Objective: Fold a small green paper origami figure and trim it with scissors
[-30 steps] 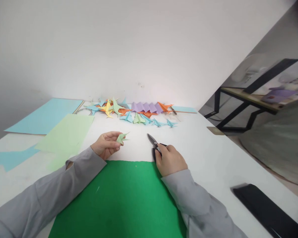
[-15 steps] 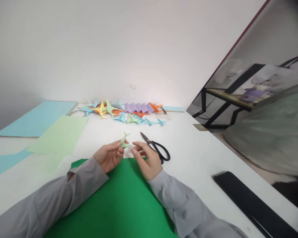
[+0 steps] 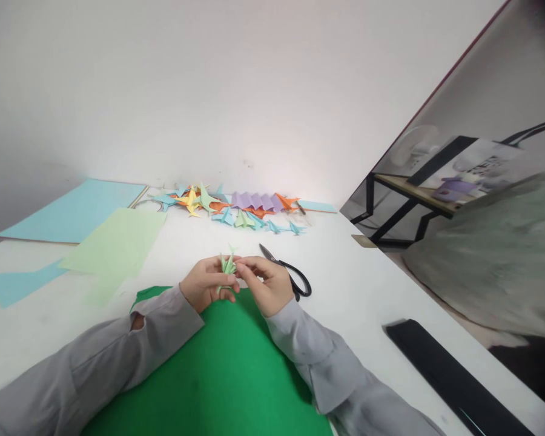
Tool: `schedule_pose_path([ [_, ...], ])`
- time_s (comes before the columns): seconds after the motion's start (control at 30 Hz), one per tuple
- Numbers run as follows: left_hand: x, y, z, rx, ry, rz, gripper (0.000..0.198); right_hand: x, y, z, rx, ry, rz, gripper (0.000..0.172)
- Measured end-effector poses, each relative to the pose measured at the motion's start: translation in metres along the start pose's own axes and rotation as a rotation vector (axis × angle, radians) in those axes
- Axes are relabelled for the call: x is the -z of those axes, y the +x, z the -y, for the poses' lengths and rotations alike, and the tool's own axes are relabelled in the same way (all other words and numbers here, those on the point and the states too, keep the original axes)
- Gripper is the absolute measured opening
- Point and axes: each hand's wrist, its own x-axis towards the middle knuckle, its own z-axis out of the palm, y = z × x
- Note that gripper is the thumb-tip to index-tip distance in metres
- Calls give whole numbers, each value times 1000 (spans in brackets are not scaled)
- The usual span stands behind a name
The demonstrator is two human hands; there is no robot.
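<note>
A small light green origami figure (image 3: 227, 265), pleated and pointed, is held up over the near part of the table. My left hand (image 3: 204, 282) grips it between thumb and fingers. From the other side, my right hand (image 3: 270, 284) pinches its right edge with thumb and forefinger, and the fingertips partly hide the paper. Just beyond my right hand lie black-handled scissors (image 3: 300, 277), their pointed blades toward the back left. Below both hands is a green cloth (image 3: 200, 375).
Along the wall lies a row of origami figures, with yellow (image 3: 191, 201), blue (image 3: 224, 216) and orange (image 3: 286, 203) ones, beside a pleated purple paper (image 3: 257, 201). Blue sheets (image 3: 77, 209) and green paper (image 3: 118, 239) lie left. A long black object (image 3: 454, 369) sits at right.
My right hand has come in to the left and closed on the edge of the origami figure. The figure has turned, showing its pleated side. The view has shifted slightly.
</note>
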Motion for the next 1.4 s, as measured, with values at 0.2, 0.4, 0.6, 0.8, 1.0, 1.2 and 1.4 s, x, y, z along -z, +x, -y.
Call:
schedule_pose_path([
  [0.2,3,5,5,-32,209,-32,24,1,-8,-11,-112,115,74,17],
  [0.4,4,9,5,-93,315,-108,28,5,-14,-20,-173,130,71,15],
  [0.6,5,11,4,-136,391,-136,27,5,-14,-20,-227,173,77,15],
  [0.8,7,11,7,-109,350,-126,28,4,-14,-22,-269,254,40,16],
  [1.0,8,12,7,-83,348,-121,28,2,-14,-22,-294,348,28,12],
  [1.2,7,11,7,-60,340,-119,31,0,-14,-25,-302,397,-19,14],
  [1.4,6,10,5,-43,343,-123,33,-2,-14,-28,-315,427,-49,12],
])
